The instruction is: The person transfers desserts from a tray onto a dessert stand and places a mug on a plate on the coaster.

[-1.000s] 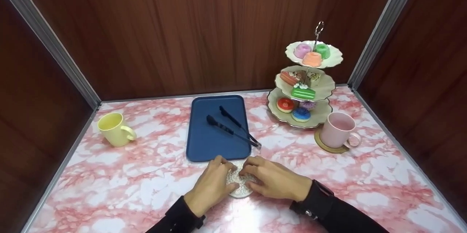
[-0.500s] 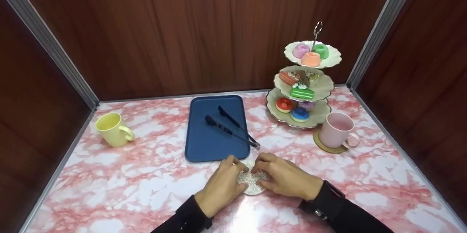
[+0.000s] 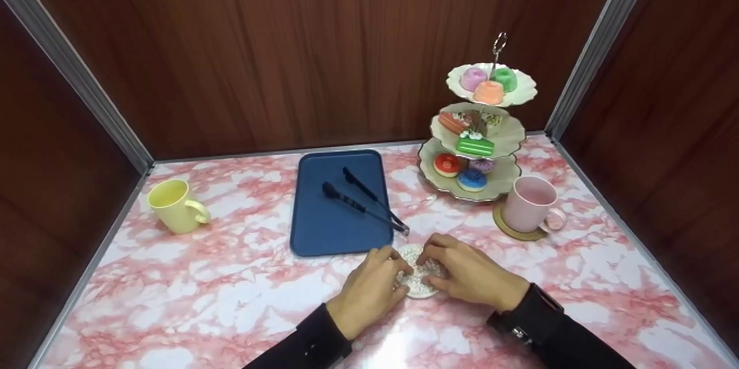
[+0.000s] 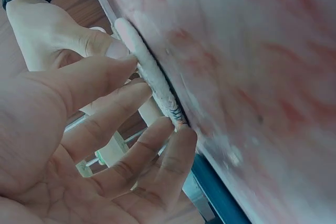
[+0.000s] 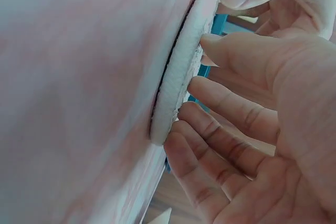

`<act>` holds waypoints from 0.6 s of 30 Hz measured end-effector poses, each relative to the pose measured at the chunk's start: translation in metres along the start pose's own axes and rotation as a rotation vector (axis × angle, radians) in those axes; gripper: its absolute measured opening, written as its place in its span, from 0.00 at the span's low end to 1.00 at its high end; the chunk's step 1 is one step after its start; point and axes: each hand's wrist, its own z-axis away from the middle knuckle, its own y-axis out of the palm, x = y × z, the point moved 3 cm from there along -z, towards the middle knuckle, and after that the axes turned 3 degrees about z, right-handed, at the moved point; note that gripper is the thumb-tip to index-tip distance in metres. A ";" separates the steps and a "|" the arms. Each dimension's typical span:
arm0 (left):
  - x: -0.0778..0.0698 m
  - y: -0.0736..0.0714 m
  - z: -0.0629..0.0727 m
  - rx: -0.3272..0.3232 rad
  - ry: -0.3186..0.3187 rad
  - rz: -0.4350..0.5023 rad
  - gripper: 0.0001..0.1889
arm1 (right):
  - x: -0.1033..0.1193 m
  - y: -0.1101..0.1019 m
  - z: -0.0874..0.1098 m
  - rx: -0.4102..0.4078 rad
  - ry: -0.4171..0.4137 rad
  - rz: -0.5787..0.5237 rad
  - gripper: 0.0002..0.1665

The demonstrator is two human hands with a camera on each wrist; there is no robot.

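Note:
A round white coaster (image 3: 420,283) with a pebbly, speckled top is at the front of the table, between both hands. My left hand (image 3: 372,290) grips its left side, thumb and fingertips bent against the rim. From the right, my right hand (image 3: 476,274) holds the opposite side in the same way. In the left wrist view the thick pale edge of the coaster (image 4: 144,59) shows past the fingertips. A thin dark line runs under the coaster (image 5: 181,72) in the right wrist view; whether it touches the table I cannot tell.
Behind the hands, a blue tray (image 3: 323,224) bears black-tipped tongs (image 3: 364,207). A yellow mug (image 3: 176,207) stands left. At right, a pink mug (image 3: 526,210) sits on a tan coaster (image 3: 514,234), before a three-tier stand (image 3: 430,170) of toy cakes and doughnuts. Wooden walls enclose the table.
Both hands and the white coaster between them have moved to the right and slightly away from me. The head view has shifted a little; the tray, tongs, mugs and stand stay put.

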 end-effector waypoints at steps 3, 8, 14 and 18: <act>-0.004 0.004 -0.005 0.009 0.016 -0.003 0.15 | -0.006 -0.003 0.002 -0.006 0.010 0.004 0.15; -0.010 0.009 -0.012 0.021 0.040 -0.014 0.17 | -0.018 -0.005 0.003 -0.013 0.045 0.027 0.15; -0.015 0.015 -0.019 0.005 0.099 -0.054 0.16 | -0.032 -0.008 0.006 -0.037 0.076 0.060 0.17; -0.019 0.016 -0.024 -0.013 0.134 -0.090 0.16 | -0.039 -0.012 0.007 -0.054 0.078 0.066 0.17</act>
